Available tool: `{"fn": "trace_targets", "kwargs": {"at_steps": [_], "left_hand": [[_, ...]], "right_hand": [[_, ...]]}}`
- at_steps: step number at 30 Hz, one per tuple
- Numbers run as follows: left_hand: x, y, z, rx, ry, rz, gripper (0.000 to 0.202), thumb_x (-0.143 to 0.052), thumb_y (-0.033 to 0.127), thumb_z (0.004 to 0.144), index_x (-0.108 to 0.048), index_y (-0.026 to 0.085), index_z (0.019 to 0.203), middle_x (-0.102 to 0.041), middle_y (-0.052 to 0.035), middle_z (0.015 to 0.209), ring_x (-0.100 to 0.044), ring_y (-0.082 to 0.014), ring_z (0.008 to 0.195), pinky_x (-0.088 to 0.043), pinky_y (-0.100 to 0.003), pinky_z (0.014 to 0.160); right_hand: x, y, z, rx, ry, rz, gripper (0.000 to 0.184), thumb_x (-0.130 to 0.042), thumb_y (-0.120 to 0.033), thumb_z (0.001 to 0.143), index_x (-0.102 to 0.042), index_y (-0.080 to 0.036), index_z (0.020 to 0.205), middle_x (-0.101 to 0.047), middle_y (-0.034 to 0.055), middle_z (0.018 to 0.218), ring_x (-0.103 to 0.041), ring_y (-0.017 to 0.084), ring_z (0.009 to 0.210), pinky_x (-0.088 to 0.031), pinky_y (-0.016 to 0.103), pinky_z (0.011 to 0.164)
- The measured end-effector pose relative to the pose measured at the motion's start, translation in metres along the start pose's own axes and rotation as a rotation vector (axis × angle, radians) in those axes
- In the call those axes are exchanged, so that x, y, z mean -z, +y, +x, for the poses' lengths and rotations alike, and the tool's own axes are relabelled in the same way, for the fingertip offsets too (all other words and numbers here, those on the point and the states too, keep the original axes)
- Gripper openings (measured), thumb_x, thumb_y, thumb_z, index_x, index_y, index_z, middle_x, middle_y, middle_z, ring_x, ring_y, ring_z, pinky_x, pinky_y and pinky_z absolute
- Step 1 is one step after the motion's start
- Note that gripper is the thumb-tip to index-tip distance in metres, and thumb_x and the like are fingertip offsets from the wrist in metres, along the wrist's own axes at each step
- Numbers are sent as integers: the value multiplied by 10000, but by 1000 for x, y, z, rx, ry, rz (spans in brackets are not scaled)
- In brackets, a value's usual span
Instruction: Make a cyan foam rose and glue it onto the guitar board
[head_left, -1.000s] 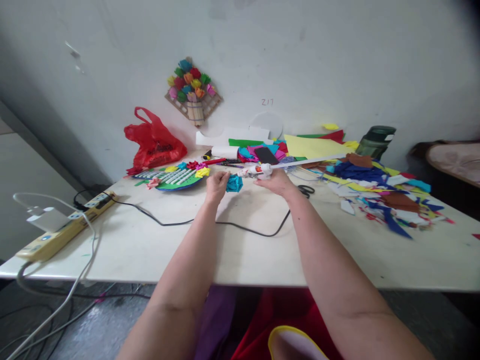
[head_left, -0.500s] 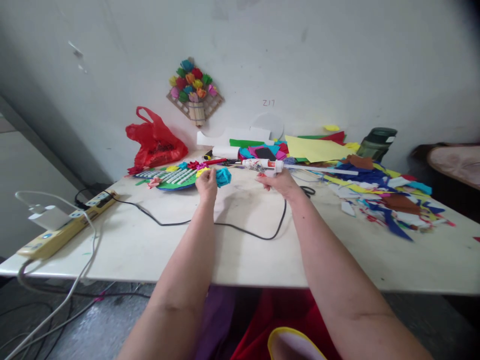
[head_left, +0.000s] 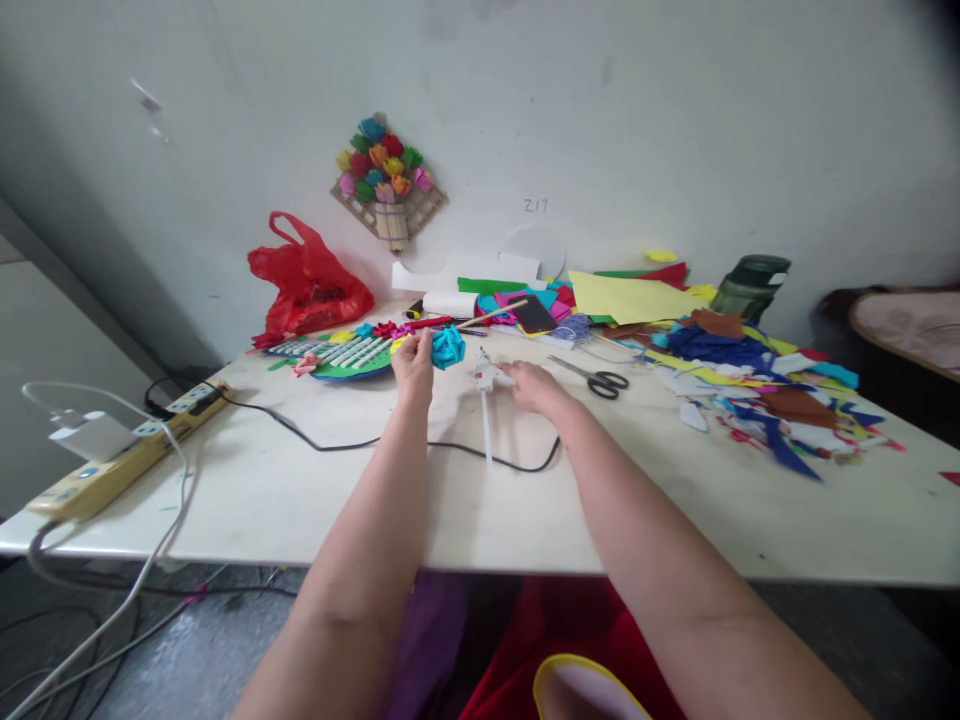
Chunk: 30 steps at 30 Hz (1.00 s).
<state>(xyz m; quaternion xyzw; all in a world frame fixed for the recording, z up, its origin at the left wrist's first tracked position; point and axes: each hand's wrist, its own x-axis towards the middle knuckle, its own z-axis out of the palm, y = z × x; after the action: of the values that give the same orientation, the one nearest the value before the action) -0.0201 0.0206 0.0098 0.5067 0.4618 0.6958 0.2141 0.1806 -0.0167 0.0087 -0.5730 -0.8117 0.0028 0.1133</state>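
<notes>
White glue gun [head_left: 491,376]: between the hands, on or just above the counter [head_left: 247,500]; nozzle pointing away from the person, glue stick [head_left: 486,430] trailing nearward along the long axis.
Left hand [head_left: 413,368]: grip pinched on the blue paper flower [head_left: 448,348].
Right hand [head_left: 535,387]: fingers at the gun's side; cannot tell whether clenched.

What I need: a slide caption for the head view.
Left hand holding blue paper flower; right hand at white hot-glue gun.

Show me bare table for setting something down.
Free: front right, between the right forearm, paper scraps and table edge; front left, between the left forearm, black cord and white cable. Crowded: the back, from red plastic bag to green bottle.
</notes>
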Motion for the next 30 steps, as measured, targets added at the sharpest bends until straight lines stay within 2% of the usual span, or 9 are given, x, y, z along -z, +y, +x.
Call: {"fn": "trace_targets", "kwargs": {"at_steps": [5, 7, 9, 13, 15, 20, 23, 25, 30], "left_hand": [[-3, -3, -5, -9, -113, -55, 370, -578, 513, 716, -622, 146, 706, -541, 6, 560, -491, -101, 530, -403, -216, 493], [-2, -4, -5, -7, -145, -59, 377, -585, 518, 714, -627, 143, 704, -547, 4, 562, -492, -98, 524, -411, -216, 493], [-2, -3, -6, 5, -182, -65, 394, -599, 534, 698, -633, 141, 702, -547, 4, 560, -491, -95, 514, -411, -215, 486], [-2, 6, -13, 42, -310, -89, 413, -641, 547, 655, -635, 134, 681, -534, 8, 533, -478, -90, 480, -399, -217, 460], [-3, 13, -18, 66, -398, -115, 415, -644, 542, 660, -643, 129, 701, -551, 1, 548, -486, -91, 481, -403, -219, 463], [-2, 24, -25, 85, -544, -92, 409, -657, 522, 661, -661, 121, 741, -588, -14, 597, -509, -97, 523, -404, -219, 496], [-2, 23, -26, 77, -603, -59, 393, -651, 516, 674, -656, 128, 736, -573, -4, 596, -492, -89, 524, -381, -211, 490], [-1, 21, -25, 83, -631, -58, 382, -648, 513, 680, -644, 134, 725, -553, 8, 583, -477, -83, 513, -369, -207, 482], [-1, 21, -25, 127, -672, -100, 365, -645, 500, 695, -623, 136, 721, -531, 21, 569, -458, -72, 496, -360, -198, 478]], "right_hand": [[6, -8, -5, 60, 33, -143, 424, -490, -174, 775, -603, -208, 1182, -610, 141, 1094, -512, 282, 1046, -398, 354, 836], [15, -12, -9, 77, 111, -161, 341, -523, -230, 758, -674, -208, 1063, -614, 142, 1081, -490, 296, 1047, -377, 373, 840], [25, -15, -13, 53, 226, -113, 309, -458, -274, 810, -697, -201, 990, -628, 117, 1039, -505, 263, 1005, -380, 340, 792], [40, -15, -14, 84, 445, -13, 334, -421, -280, 848, -676, -193, 1045, -625, 102, 1053, -494, 245, 993, -364, 338, 801], [42, -13, -13, 133, 479, 9, 342, -467, -287, 836, -654, -190, 1105, -606, 111, 1125, -473, 259, 1040, -348, 363, 856], [34, -3, -9, 119, 266, 238, 368, -430, -258, 861, -608, -243, 1183, -642, 50, 1127, -548, 202, 995, -403, 313, 831], [26, 3, -5, 100, 130, 443, 369, -444, -271, 853, -612, -254, 1181, -695, 29, 912, -593, 159, 810, -432, 271, 736], [20, 6, -1, 168, 67, 581, 380, -432, -235, 846, -618, -214, 1176, -670, 17, 734, -567, 125, 668, -430, 251, 679], [14, 8, 4, 231, 73, 781, 382, -462, -221, 797, -655, -144, 1118, -548, -20, 562, -475, 91, 548, -398, 218, 582]]}}
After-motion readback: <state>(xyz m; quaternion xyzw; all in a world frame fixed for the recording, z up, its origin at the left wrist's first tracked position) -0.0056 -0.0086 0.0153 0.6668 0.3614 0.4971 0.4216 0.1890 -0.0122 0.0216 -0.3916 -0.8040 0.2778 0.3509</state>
